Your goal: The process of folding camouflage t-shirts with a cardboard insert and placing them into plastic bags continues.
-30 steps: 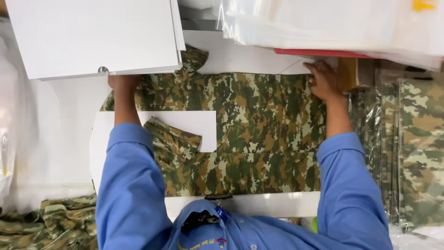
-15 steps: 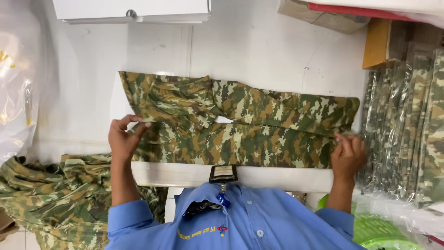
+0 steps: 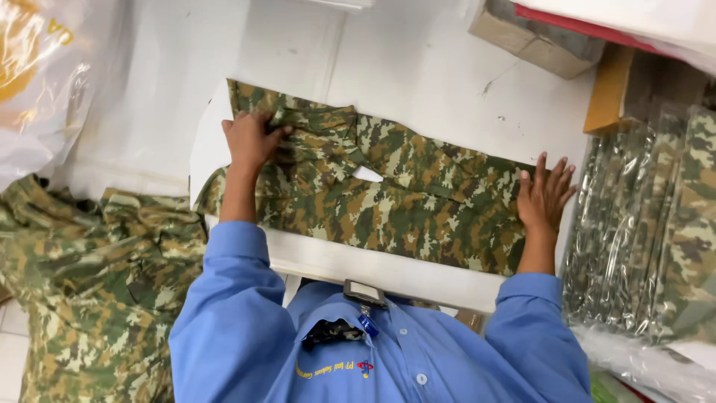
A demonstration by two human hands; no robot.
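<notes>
On the white table (image 3: 418,67), a folded green-and-brown camouflage cloth garment (image 3: 388,186).
Left hand (image 3: 250,142) and right hand (image 3: 546,195) press flat on it, fingers spread, grasping nothing.

The camouflage garment (image 3: 388,186) was matt woven cloth on a smooth white table (image 3: 418,75); right of the garment, packs (image 3: 641,224) were wrapped in glossy clear plastic.
</notes>
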